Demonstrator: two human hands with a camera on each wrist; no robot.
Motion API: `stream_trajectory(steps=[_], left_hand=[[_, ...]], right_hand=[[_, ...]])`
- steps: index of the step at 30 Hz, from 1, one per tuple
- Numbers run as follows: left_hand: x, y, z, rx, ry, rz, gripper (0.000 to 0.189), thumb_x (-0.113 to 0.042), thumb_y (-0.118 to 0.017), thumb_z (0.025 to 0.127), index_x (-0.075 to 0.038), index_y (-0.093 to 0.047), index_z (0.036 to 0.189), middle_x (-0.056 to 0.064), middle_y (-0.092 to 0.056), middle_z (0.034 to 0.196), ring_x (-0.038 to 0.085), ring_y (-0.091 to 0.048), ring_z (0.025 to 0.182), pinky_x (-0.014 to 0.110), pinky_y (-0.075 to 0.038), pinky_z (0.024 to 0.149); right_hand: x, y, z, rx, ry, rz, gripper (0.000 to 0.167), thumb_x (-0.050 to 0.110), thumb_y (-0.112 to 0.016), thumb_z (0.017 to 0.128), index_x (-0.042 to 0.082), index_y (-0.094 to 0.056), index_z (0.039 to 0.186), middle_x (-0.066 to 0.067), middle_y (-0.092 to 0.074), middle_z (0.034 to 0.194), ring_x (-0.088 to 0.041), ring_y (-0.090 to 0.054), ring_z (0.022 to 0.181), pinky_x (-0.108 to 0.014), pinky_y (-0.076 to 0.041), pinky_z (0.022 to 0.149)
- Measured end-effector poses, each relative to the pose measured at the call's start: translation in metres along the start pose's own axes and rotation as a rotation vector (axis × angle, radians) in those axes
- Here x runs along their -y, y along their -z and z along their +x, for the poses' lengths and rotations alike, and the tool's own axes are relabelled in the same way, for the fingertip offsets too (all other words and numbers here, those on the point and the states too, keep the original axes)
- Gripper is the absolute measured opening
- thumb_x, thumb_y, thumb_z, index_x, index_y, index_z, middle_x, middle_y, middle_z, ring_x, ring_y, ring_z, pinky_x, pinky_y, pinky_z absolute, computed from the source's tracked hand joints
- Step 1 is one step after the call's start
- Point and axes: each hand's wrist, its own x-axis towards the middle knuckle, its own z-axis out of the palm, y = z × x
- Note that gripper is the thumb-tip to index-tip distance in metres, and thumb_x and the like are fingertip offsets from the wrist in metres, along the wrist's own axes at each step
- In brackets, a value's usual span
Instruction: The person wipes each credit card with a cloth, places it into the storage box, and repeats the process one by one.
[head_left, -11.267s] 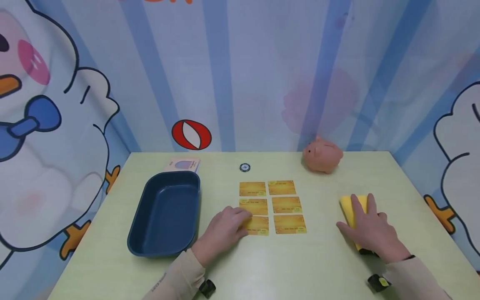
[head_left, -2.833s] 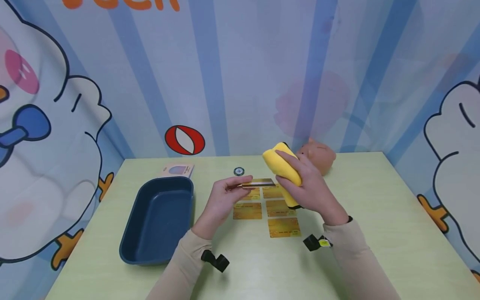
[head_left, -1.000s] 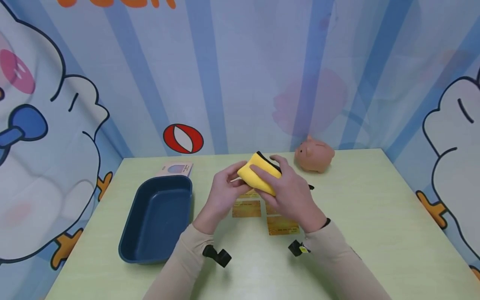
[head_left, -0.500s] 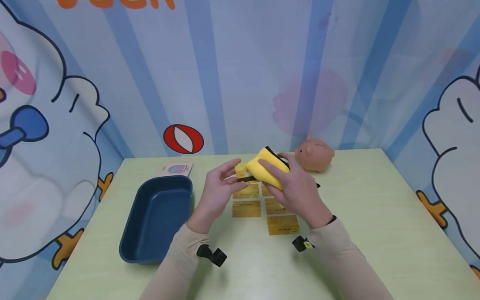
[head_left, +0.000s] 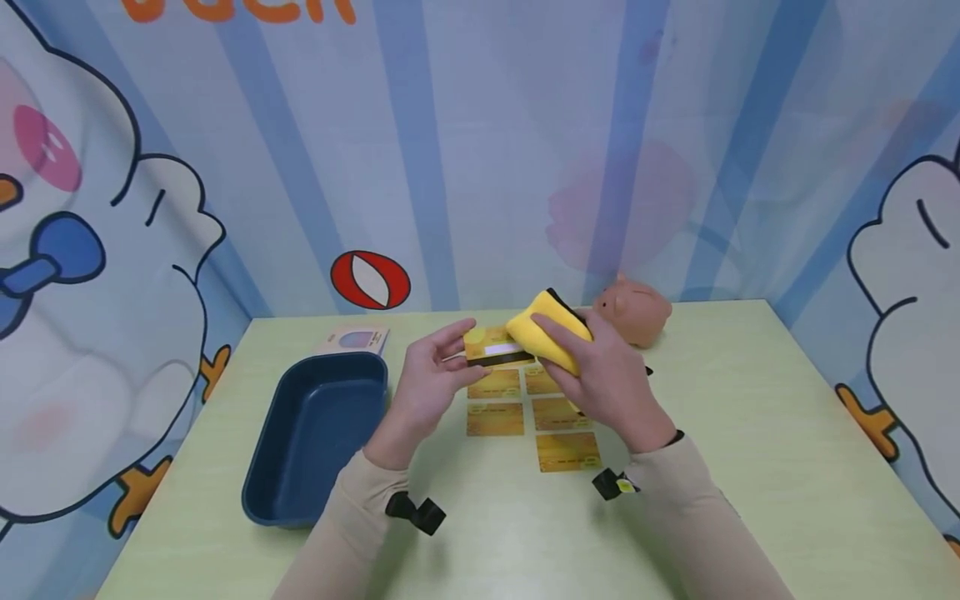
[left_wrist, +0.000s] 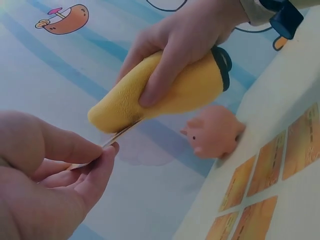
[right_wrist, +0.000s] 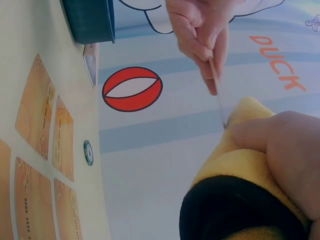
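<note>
My left hand [head_left: 429,379] pinches a gold bank card [head_left: 487,343] by its left edge, held above the table with the magnetic-stripe side facing me. My right hand [head_left: 603,375] grips a folded yellow cloth [head_left: 543,333] with dark edging. In the left wrist view, the cloth [left_wrist: 160,87] touches the far end of the card [left_wrist: 122,132], which shows edge-on. The right wrist view also has the card [right_wrist: 218,92] running from the left fingers to the cloth. Below the hands, several more gold cards [head_left: 495,419] lie in two columns, partly hidden by the right hand and cloth.
A dark blue tray [head_left: 251,492] stands to the left, with a pale printed box or card [head_left: 358,339] behind it. At the back right sits a pink piggy bank [head_left: 633,312]. A round chip [right_wrist: 88,153] lies behind the cards. A printed curtain backs the table.
The left hand picked the front-left card off the table, and the right hand brought the cloth from the right onto it. Over the last second the cloth slid rightward, exposing more of the card.
</note>
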Motion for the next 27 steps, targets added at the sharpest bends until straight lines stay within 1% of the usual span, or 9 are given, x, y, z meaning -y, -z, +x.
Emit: stream_trajectory(steps=[4, 8, 11, 14, 18, 20, 24, 27], left_hand=[[-0.002, 0.009, 0.0, 0.014, 0.023, 0.052, 0.067, 0.009, -0.069, 0.095, -0.011, -0.05, 0.156, 0.019, -0.061, 0.144, 0.036, -0.067, 0.125, 0.041, -0.058, 0.099], [-0.007, 0.028, -0.001, 0.027, 0.029, 0.088, 0.068, 0.006, -0.069, 0.096, -0.011, -0.047, 0.158, 0.019, -0.059, 0.144, 0.036, -0.067, 0.125, 0.042, -0.059, 0.099], [-0.011, 0.046, -0.002, 0.021, 0.03, 0.139, 0.069, 0.004, -0.07, 0.096, -0.01, -0.045, 0.159, 0.019, -0.056, 0.146, 0.037, -0.066, 0.127, 0.041, -0.059, 0.099], [-0.015, 0.066, -0.003, -0.011, 0.031, 0.212, 0.068, 0.002, -0.07, 0.097, -0.011, -0.045, 0.159, 0.02, -0.054, 0.148, 0.039, -0.063, 0.129, 0.042, -0.059, 0.099], [-0.017, 0.095, -0.007, -0.053, 0.05, 0.292, 0.068, 0.001, -0.068, 0.098, -0.011, -0.044, 0.16, 0.022, -0.051, 0.151, 0.042, -0.06, 0.132, 0.041, -0.058, 0.1], [-0.016, 0.11, -0.01, -0.059, 0.061, 0.315, 0.068, 0.002, -0.066, 0.098, -0.009, -0.042, 0.161, 0.024, -0.05, 0.152, 0.042, -0.059, 0.133, 0.037, -0.059, 0.098], [-0.011, 0.136, -0.015, -0.08, 0.08, 0.351, 0.068, 0.006, -0.06, 0.098, -0.003, -0.037, 0.162, 0.029, -0.05, 0.152, 0.043, -0.059, 0.13, 0.029, -0.061, 0.091], [-0.006, 0.151, -0.016, -0.105, 0.098, 0.392, 0.068, 0.008, -0.057, 0.097, 0.0, -0.036, 0.161, 0.031, -0.051, 0.151, 0.044, -0.06, 0.128, 0.029, -0.062, 0.089]], right_hand=[[-0.002, 0.002, 0.0, -0.002, -0.011, 0.02, 0.06, 0.03, -0.08, 0.094, 0.026, -0.06, 0.15, -0.026, -0.059, 0.129, -0.033, -0.063, 0.088, -0.044, -0.054, 0.059], [-0.002, 0.004, 0.0, -0.007, -0.017, 0.032, 0.059, 0.03, -0.08, 0.094, 0.026, -0.06, 0.149, -0.026, -0.058, 0.128, -0.032, -0.062, 0.086, -0.043, -0.054, 0.057], [-0.003, 0.005, 0.0, -0.007, -0.023, 0.034, 0.06, 0.031, -0.08, 0.093, 0.026, -0.06, 0.149, -0.026, -0.058, 0.128, -0.031, -0.061, 0.086, -0.044, -0.054, 0.056], [-0.004, 0.006, 0.0, -0.005, -0.032, 0.037, 0.06, 0.031, -0.081, 0.093, 0.026, -0.06, 0.149, -0.026, -0.058, 0.128, -0.031, -0.061, 0.088, -0.045, -0.055, 0.056], [-0.005, 0.008, 0.0, -0.012, -0.04, 0.045, 0.06, 0.029, -0.081, 0.092, 0.025, -0.061, 0.149, -0.026, -0.058, 0.128, -0.031, -0.06, 0.088, -0.045, -0.055, 0.057], [-0.006, 0.008, 0.0, -0.013, -0.042, 0.046, 0.061, 0.029, -0.082, 0.092, 0.025, -0.06, 0.149, -0.026, -0.058, 0.128, -0.032, -0.06, 0.088, -0.044, -0.055, 0.057], [-0.006, 0.009, 0.0, -0.005, -0.05, 0.049, 0.061, 0.03, -0.081, 0.093, 0.026, -0.06, 0.15, -0.026, -0.057, 0.129, -0.031, -0.06, 0.087, -0.044, -0.055, 0.058], [-0.007, 0.009, 0.0, 0.001, -0.058, 0.054, 0.061, 0.03, -0.081, 0.093, 0.026, -0.06, 0.15, -0.026, -0.057, 0.13, -0.031, -0.06, 0.087, -0.044, -0.056, 0.058]])
